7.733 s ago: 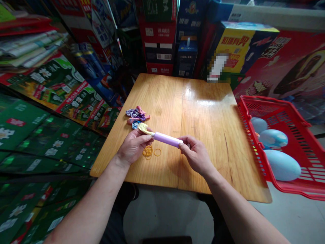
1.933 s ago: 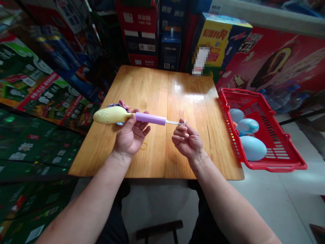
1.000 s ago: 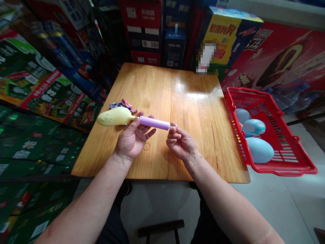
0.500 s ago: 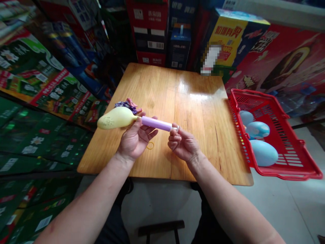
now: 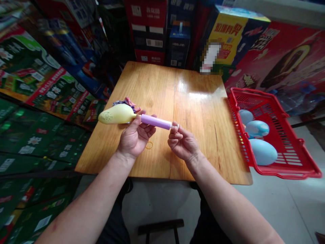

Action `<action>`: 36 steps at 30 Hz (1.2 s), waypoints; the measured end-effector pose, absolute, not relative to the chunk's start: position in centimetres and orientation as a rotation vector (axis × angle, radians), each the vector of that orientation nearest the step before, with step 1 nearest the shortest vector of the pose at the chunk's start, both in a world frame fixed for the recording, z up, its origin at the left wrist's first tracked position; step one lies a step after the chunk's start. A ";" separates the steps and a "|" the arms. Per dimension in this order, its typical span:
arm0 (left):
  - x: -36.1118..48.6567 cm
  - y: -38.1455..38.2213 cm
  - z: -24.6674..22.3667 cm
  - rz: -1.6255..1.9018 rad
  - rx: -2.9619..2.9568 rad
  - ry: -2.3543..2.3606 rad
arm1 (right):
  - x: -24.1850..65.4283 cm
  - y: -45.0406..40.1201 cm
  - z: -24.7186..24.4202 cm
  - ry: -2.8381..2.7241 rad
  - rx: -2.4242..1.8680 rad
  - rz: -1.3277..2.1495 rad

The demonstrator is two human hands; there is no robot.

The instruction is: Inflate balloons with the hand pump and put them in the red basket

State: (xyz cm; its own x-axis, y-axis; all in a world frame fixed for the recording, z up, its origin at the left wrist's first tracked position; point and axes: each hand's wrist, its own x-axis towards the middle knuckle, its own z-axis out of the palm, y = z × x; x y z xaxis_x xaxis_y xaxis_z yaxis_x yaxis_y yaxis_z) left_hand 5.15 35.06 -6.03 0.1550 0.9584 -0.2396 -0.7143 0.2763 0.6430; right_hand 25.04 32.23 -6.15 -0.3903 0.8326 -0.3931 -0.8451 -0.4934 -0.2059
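Note:
A purple balloon pump lies across both hands above the wooden table. On its left end sits a partly inflated pale yellow balloon with dark print at its tip. My left hand pinches the balloon's neck at the nozzle, its other fingers behind the pump's barrel. My right hand is closed on the white handle at the pump's right end, close to the barrel. Beyond the yellow balloon lies a small heap of purple and pink crumpled pieces, partly hidden. A yellow rubber band rests below the pump.
A red basket with several blue balloons stands right of the table. Stacked green cartons line the left side, and red and blue boxes stand behind. A dark stool shows between my legs.
The yellow balloon has tilted slightly, its tip a little higher. Both hands keep their hold on the pump, and its handle stays close to the barrel. The view has shifted slightly.

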 end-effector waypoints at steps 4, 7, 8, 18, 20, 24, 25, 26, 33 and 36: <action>4.0 35.8 -5.4 1.335 0.464 0.679 | 26.5 32.4 -5.1 -0.023 -0.512 1.975; 3.1 36.2 -4.8 1.387 0.469 0.686 | 27.3 32.3 -4.6 -0.030 -0.467 1.915; 3.1 36.2 -4.7 1.390 0.468 0.692 | 27.3 32.2 -4.5 -0.038 -0.476 1.905; 5.9 34.6 -6.3 1.222 0.480 0.682 | 25.4 31.8 -5.8 0.021 -0.524 1.994; 6.1 34.7 -6.5 1.226 0.477 0.681 | 25.4 31.9 -5.8 0.090 -0.529 1.982; 6.1 34.9 -6.8 1.233 0.457 0.691 | 25.6 32.1 -6.0 0.088 -0.538 1.994; 6.0 34.9 -6.8 1.231 0.455 0.694 | 25.7 32.1 -6.0 0.054 -0.543 1.999; 5.8 35.1 -6.7 1.229 0.456 0.698 | 25.9 32.2 -5.8 0.015 -0.551 2.002; 3.7 35.7 -5.1 1.348 0.483 0.703 | 27.8 32.2 -4.5 -0.059 -0.558 1.946; 4.0 35.0 -5.2 1.271 0.479 0.693 | 27.1 31.9 -4.8 -0.116 -0.572 1.956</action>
